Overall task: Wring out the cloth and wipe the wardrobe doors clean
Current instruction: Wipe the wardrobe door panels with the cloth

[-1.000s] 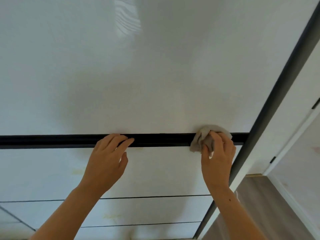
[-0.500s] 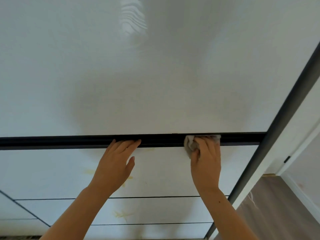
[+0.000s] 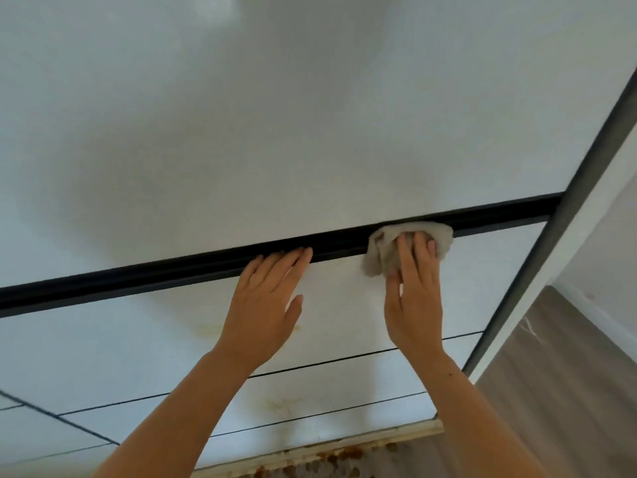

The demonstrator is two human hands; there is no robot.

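One cloth point(image 3: 377, 251) under the right hand point(image 3: 413, 301); left hand point(image 3: 263, 308) flat on one door point(image 3: 310, 132).

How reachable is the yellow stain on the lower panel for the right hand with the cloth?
Probably yes: the yellow stain lies uncovered on the wardrobe door, below the right hand, which presses the cloth on the black rail. Nothing seems to block a downward slide.

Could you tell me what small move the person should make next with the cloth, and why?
Probably slide the grey cloth rightward along the black rail to the grey vertical frame. The right hand presses it onto the rail, and a short stretch lies beyond it. The left hand braces flat on the wardrobe door.
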